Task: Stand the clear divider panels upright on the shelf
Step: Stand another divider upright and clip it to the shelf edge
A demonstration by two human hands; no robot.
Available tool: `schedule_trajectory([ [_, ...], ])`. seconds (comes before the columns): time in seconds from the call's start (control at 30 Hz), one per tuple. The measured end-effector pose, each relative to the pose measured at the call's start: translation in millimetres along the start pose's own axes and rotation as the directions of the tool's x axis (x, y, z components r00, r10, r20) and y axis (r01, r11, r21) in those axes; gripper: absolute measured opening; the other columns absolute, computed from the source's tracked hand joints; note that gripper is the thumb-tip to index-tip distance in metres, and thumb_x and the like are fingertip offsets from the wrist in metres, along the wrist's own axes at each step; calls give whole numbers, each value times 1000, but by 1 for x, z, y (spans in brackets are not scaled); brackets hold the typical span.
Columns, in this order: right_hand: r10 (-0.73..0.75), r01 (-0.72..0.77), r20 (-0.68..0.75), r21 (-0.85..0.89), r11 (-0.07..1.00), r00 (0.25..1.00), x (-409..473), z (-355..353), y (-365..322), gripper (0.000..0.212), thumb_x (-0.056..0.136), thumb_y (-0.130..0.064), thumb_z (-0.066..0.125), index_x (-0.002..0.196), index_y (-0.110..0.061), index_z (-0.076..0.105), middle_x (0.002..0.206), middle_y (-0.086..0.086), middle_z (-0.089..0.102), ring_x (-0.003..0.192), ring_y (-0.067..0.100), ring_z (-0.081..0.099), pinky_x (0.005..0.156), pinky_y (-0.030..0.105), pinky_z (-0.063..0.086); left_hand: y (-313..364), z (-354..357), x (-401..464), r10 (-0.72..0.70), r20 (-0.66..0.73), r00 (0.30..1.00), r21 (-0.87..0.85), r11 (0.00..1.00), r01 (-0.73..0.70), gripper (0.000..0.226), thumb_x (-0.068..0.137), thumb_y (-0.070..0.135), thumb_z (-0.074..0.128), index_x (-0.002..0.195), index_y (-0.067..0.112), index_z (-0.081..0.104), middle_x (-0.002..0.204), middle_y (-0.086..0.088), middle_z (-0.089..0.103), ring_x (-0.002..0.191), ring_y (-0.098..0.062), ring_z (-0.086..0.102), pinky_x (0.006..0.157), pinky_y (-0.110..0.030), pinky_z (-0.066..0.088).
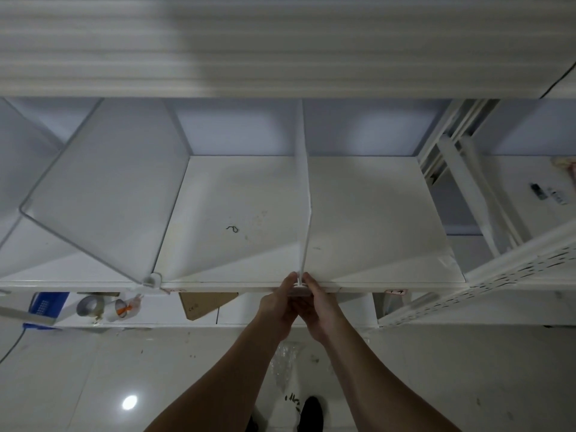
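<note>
Your left hand [278,302] and right hand [321,307] pinch the foot of the clear panel [304,194] at the shelf [374,213] front edge, standing upright; it looks light, stiff and slick, probably wobbly on top; grip low by the base.
</note>
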State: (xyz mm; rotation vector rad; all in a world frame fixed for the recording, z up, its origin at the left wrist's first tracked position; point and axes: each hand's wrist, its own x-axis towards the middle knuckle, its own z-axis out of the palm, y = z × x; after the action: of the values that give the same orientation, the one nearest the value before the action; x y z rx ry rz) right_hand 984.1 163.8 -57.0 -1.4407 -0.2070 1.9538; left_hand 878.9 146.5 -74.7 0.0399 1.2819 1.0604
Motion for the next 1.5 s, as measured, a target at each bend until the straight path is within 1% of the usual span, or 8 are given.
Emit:
schedule_trajectory([
  [0.2, -22, 22, 0, 12, 1000, 1000, -3, -13, -7, 47, 89, -32, 75, 115, 7, 71, 105, 23, 72, 99, 33, 67, 106, 46, 49, -6, 14, -2, -2, 16, 1000, 12, 1000, 1, 87, 55, 46, 96, 118, -7, 70, 118, -29, 72, 109, -39, 71, 106, -51, 52],
  [0.37, -39, 40, -15, 28, 999, 999, -3, -26, -15, 49, 88, -32, 75, 118, 7, 70, 106, 24, 72, 99, 33, 67, 104, 45, 51, -14, 28, 0, -13, 37, 999, 13, 1000, 13, 107, 32, 50, 101, 116, -9, 70, 116, -30, 73, 113, -41, 70, 105, -53, 52],
  [0.6, -51, 52, -14, 33, 998, 999, -2, -40, -22, 44, 89, -30, 75, 113, 6, 73, 119, 29, 71, 104, 37, 71, 106, 47, 52, -21, 39, 0, -39, 22, 999, -33, 999, 39, 69, 71, 35, 89, 118, -12, 68, 123, -35, 67, 111, -44, 70, 102, -50, 53],
  [0.77, -49, 49, -4, 38, 998, 999, -2, -46, -26, 42, 89, -29, 75, 112, 5, 73, 119, 30, 70, 101, 35, 69, 107, 48, 50, -24, 48, 0, -49, 2, 999, -46, 998, 49, 90, 54, 40, 97, 122, -10, 65, 119, -32, 70, 105, -40, 73, 90, -43, 60],
  [0.97, -61, 61, -5, 28, 998, 998, -2, -58, -32, 39, 88, -31, 76, 108, 3, 75, 116, 28, 72, 96, 32, 71, 101, 45, 53, -33, 58, 3, -72, -4, 997, -38, 997, 72, 71, 70, 36, 91, 118, -10, 67, 114, -30, 73, 108, -41, 72, 98, -48, 58],
  [1.1, -66, 66, -12, 30, 997, 998, -2, -66, -36, 42, 86, -32, 78, 110, 3, 75, 116, 27, 73, 96, 32, 73, 99, 44, 54, -37, 69, 2, -77, -20, 997, -9, 997, 77, 59, 80, 35, 84, 120, -6, 68, 109, -24, 75, 99, -34, 74, 90, -44, 60],
  [1.4, -70, 71, -36, 11, 997, 997, 0, -76, -41, 46, 85, -33, 78, 112, 4, 74, 114, 27, 74, 113, 39, 70, 103, 46, 55, -44, 78, 3, -65, -27, 998, -48, 997, 63, 79, 60, 39, 93, 118, -8, 68, 113, -29, 74, 106, -39, 73, 95, -47, 60],
  [1.5, -73, 73, -38, 7, 997, 997, -1, -78, -41, 45, 85, -33, 78, 112, 4, 74, 113, 27, 74, 112, 40, 70, 102, 46, 55, -45, 78, 4, -67, -17, 998, -42, 997, 66, 72, 68, 37, 91, 120, -7, 67, 113, -28, 74, 105, -39, 73, 91, -44, 61],
])
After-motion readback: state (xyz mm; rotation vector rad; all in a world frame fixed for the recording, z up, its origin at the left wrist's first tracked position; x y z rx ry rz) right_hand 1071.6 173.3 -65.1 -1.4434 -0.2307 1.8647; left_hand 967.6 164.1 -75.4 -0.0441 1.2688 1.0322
